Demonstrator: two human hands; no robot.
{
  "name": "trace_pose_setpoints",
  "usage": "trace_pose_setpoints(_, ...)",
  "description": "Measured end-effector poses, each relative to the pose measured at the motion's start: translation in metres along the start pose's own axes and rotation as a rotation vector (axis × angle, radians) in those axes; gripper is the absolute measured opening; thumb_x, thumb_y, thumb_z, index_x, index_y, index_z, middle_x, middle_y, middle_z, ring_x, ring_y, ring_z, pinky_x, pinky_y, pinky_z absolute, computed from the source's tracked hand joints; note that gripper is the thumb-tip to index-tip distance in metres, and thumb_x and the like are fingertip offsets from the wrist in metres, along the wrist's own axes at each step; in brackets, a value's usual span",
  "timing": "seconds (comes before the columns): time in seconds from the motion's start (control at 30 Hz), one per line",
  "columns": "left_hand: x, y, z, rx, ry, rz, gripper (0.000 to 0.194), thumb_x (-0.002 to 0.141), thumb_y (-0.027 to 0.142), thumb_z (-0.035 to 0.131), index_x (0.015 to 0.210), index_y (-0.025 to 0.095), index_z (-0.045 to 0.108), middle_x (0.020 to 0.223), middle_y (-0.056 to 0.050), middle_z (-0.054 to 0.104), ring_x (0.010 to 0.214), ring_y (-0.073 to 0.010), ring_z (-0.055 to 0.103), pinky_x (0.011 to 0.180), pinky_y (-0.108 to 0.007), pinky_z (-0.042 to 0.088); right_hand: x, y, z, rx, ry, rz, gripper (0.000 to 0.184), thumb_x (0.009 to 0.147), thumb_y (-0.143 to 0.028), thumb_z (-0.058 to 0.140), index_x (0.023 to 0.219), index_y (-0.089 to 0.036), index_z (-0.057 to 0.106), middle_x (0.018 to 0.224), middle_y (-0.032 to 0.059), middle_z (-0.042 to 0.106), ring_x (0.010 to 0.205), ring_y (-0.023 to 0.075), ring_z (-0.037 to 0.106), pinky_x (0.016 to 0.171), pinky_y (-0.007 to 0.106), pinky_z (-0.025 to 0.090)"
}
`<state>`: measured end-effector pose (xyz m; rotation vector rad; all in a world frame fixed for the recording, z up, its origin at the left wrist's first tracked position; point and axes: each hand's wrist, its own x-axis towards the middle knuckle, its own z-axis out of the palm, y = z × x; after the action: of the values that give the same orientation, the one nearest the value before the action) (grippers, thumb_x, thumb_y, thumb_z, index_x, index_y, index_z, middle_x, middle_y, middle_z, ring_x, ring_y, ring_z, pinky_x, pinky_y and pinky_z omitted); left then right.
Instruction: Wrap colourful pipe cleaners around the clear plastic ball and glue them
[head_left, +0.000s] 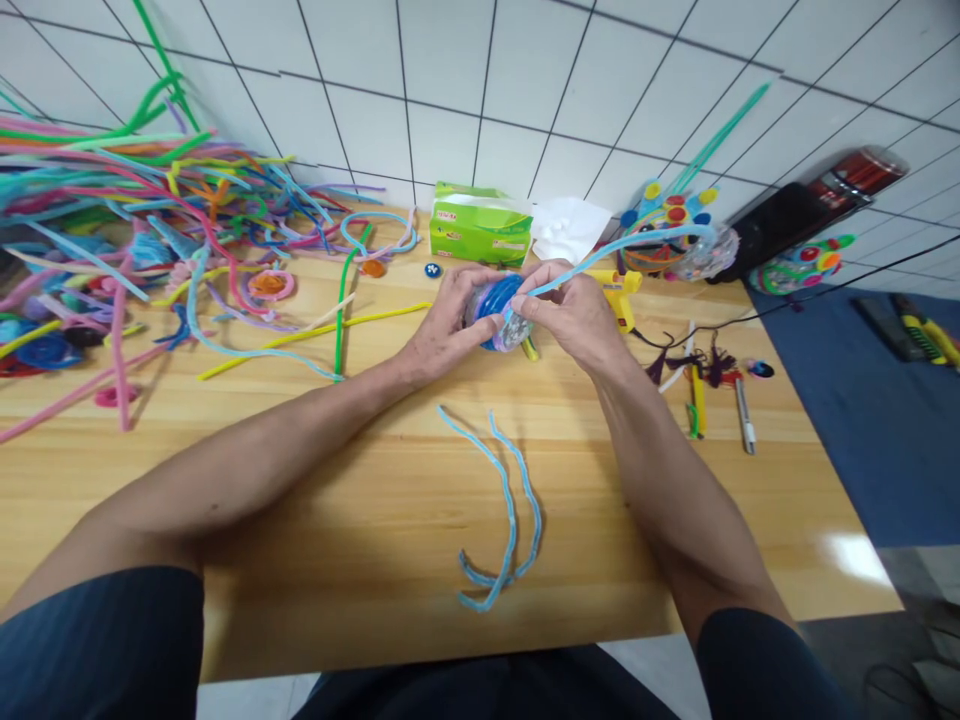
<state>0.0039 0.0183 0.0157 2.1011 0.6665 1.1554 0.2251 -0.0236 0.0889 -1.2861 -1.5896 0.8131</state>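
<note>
In the middle of the table a small round clear container (516, 330) is wrapped with blue pipe cleaner (498, 292). My left hand (455, 325) grips its left side, with the thumb pressed across the front. My right hand (574, 312) is at its right side, pinching a light blue pipe cleaner (637, 240) against the wrapped band. The loose length of that pipe cleaner arcs up to the right. Two more light blue pipe cleaners (512, 510), bent into curves, lie on the wood nearer to me. Fingers hide part of the container.
Many coloured pipe cleaners (150, 190) are heaped at the left. A green tissue pack (480, 225) stands at the back by the tiled wall. To the right are a yellow glue gun (621, 298), decorated containers (709, 250), a dark red flask (847, 195) and a pen (745, 415).
</note>
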Motion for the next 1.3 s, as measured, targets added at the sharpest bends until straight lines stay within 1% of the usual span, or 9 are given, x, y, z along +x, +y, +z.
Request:
trace_pose_setpoints(0.17,0.002,-0.005,-0.003,-0.053,-0.039,0.029,0.075,0.107,0.078,0.064,0.16,0.025,0.059,0.163,-0.017,0.063,0.158,-0.0351,0.057,0.138,-0.056,0.047,0.0,0.001,0.002,-0.009,0.016,0.007,0.017,0.078,-0.035,0.085,0.083,-0.025,0.072,0.103,0.0037,0.077,0.097,0.0239,0.073,0.093,0.042,0.062)
trace_pose_setpoints(0.33,0.007,-0.009,-0.005,-0.035,-0.118,0.089,0.079,0.103,0.073,0.074,0.166,0.028,0.057,0.171,-0.017,0.061,0.165,-0.0372,0.054,0.142,-0.059,0.042,0.001,0.001,-0.003,0.018,-0.032,0.023,0.021,0.078,-0.038,0.087,0.085,-0.026,0.072,0.098,0.0022,0.078,0.092,0.0235,0.072,0.086,0.039,0.062)
trace_pose_setpoints(0.43,0.007,-0.008,-0.006,-0.026,-0.103,0.072,0.079,0.102,0.074,0.075,0.164,0.027,0.058,0.17,-0.017,0.061,0.164,-0.0366,0.054,0.141,-0.058,0.043,0.004,0.005,-0.009,0.088,-0.065,0.044,0.024,0.077,-0.04,0.088,0.089,-0.025,0.073,0.101,0.0009,0.079,0.089,0.0209,0.072,0.085,0.037,0.061)
trace_pose_setpoints(0.57,0.004,-0.005,-0.004,-0.034,-0.075,0.033,0.077,0.102,0.071,0.076,0.163,0.027,0.059,0.169,-0.018,0.06,0.162,-0.037,0.055,0.14,-0.058,0.044,0.005,0.011,-0.012,0.107,-0.024,0.048,0.024,0.077,-0.039,0.088,0.087,-0.025,0.072,0.103,0.0016,0.08,0.09,0.0205,0.073,0.091,0.039,0.062)
trace_pose_setpoints(0.67,0.002,-0.005,-0.002,-0.039,-0.057,0.048,0.075,0.102,0.068,0.076,0.162,0.027,0.059,0.168,-0.018,0.061,0.162,-0.0371,0.055,0.139,-0.058,0.045,0.005,0.014,-0.01,0.078,-0.001,0.048,0.021,0.079,-0.037,0.087,0.086,-0.025,0.073,0.106,0.0031,0.08,0.092,0.0211,0.074,0.095,0.041,0.063)
trace_pose_setpoints(0.8,0.001,-0.006,0.002,-0.026,-0.027,0.076,0.075,0.103,0.067,0.075,0.163,0.026,0.057,0.166,-0.018,0.061,0.161,-0.0367,0.056,0.138,-0.058,0.045,0.004,0.015,-0.008,0.06,0.003,0.049,0.019,0.08,-0.036,0.087,0.088,-0.024,0.074,0.108,0.0043,0.081,0.098,0.023,0.075,0.098,0.042,0.064)
trace_pose_setpoints(0.93,0.001,-0.009,0.002,0.004,-0.031,0.071,0.075,0.103,0.07,0.074,0.164,0.028,0.057,0.167,-0.018,0.061,0.162,-0.0369,0.054,0.14,-0.059,0.043,0.004,0.013,-0.006,0.035,0.02,0.039,0.017,0.08,-0.034,0.086,0.087,-0.025,0.073,0.108,0.0048,0.08,0.106,0.0253,0.075,0.103,0.044,0.065)
trace_pose_setpoints(1.07,0.003,-0.009,0.0,0.015,-0.056,0.09,0.08,0.102,0.071,0.076,0.166,0.026,0.057,0.168,-0.019,0.059,0.163,-0.0377,0.053,0.141,-0.059,0.042,0.003,0.012,-0.005,0.039,0.013,0.051,0.019,0.078,-0.035,0.086,0.085,-0.024,0.072,0.112,0.0062,0.079,0.103,0.0251,0.075,0.1,0.045,0.065)
trace_pose_setpoints(1.3,0.003,-0.009,-0.003,-0.01,-0.073,0.076,0.077,0.102,0.066,0.078,0.165,0.028,0.057,0.171,-0.018,0.059,0.166,-0.0384,0.051,0.142,-0.061,0.04,0.004,0.014,-0.004,0.004,0.028,0.051,0.017,0.078,-0.035,0.083,0.084,-0.025,0.072,0.11,0.005,0.08,0.104,0.0258,0.074,0.097,0.043,0.064)
